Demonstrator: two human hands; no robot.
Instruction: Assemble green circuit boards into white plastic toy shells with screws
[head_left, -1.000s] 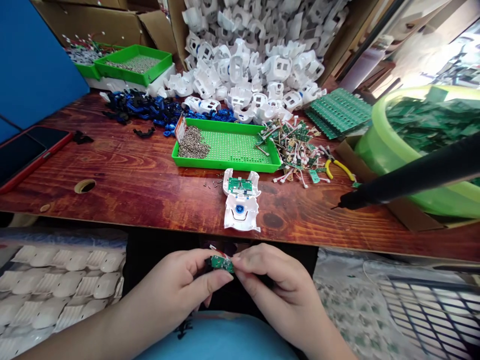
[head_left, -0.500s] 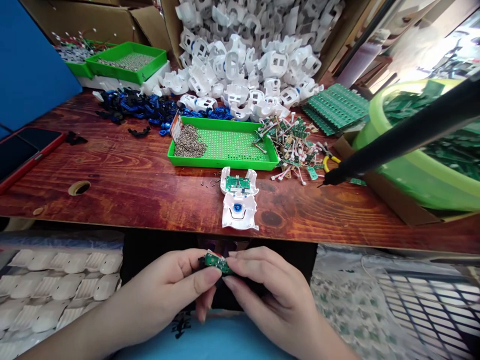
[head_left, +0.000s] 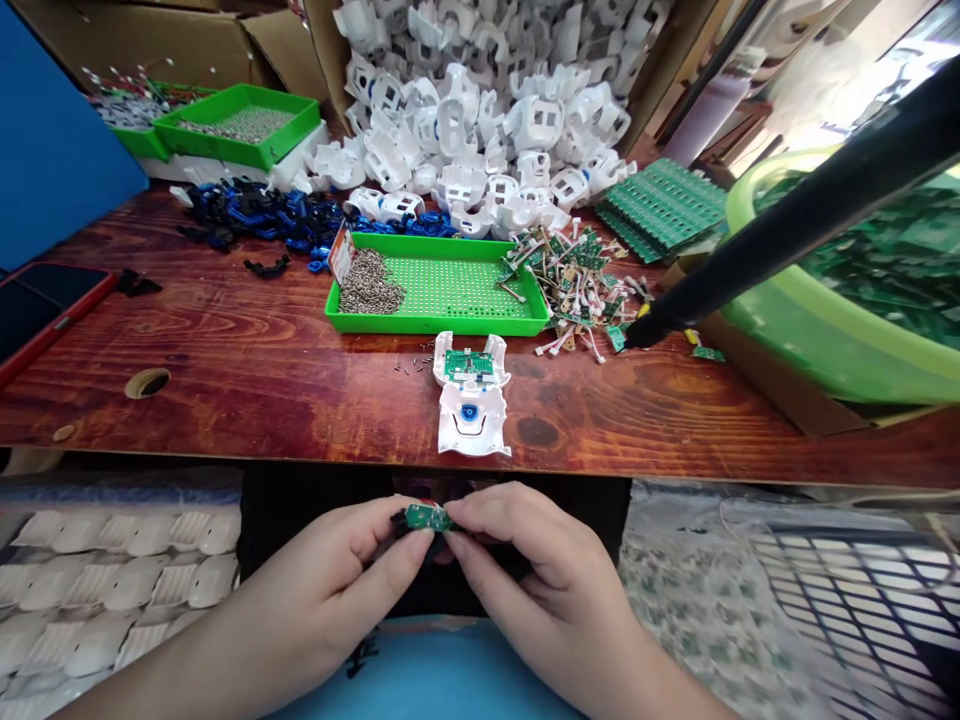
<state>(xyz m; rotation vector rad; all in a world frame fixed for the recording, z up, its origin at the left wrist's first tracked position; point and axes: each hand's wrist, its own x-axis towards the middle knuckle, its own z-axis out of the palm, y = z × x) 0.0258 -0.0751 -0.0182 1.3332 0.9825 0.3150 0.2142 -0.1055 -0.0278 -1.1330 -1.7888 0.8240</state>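
White plastic shells (head_left: pixel 457 125) are heaped up behind the long green tray (head_left: pixel 457 325), with blue and black parts (head_left: pixel 270 220) strewn behind its left end. Tiny metal screws (head_left: pixel 369 283) lie piled in the left part of that tray. Off its right end sits a tangle of wired boards (head_left: pixel 581 285), stacked green panels (head_left: pixel 664 210) behind them, and a light-green tub (head_left: pixel 870 365) farther right. Just in front of the tray, on the wooden surface (head_left: pixel 337 400), an opened white casing (head_left: pixel 487 435) shows a green board (head_left: pixel 469 366) and a blue piece (head_left: pixel 469 412). Farther in front of the tray, past the surface's near edge, the small circuit board (head_left: pixel 426 517) is held between two bare hands. Fingers of the left hand (head_left: pixel 341 570) grip its left end; the right hand (head_left: pixel 544 560) pinches its right end between thumb and fingertips. Some dark piece (head_left: pixel 400 519) seems to sit against the board's left end, though the fingers hide most of it.
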